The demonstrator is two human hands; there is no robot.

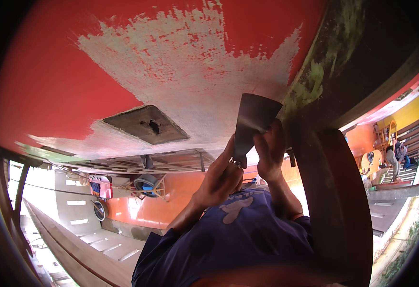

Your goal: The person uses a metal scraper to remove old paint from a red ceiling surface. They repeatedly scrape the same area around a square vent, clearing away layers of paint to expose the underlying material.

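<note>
A wide dark putty knife [253, 117] is raised before me, its broad edge up against a red surface [61, 71]. My left hand [219, 174] is closed round the lower part of the knife. The curled fingers of my right hand [271, 150] press on the blade's lower right side. A rough grey-white filler patch [171, 62] covers much of the red, with streaks of red showing through. Left of the knife, a dark four-sided recess or plate [147, 125] with a ragged hole interrupts the patch.
A thick dark post [336, 205] stands close on my right, below a dark beam [362, 81] smeared with greenish filler. Far left lie a pale plank [70, 253] and a round grey tub [146, 184]. Another person [395, 160] is far off at the right.
</note>
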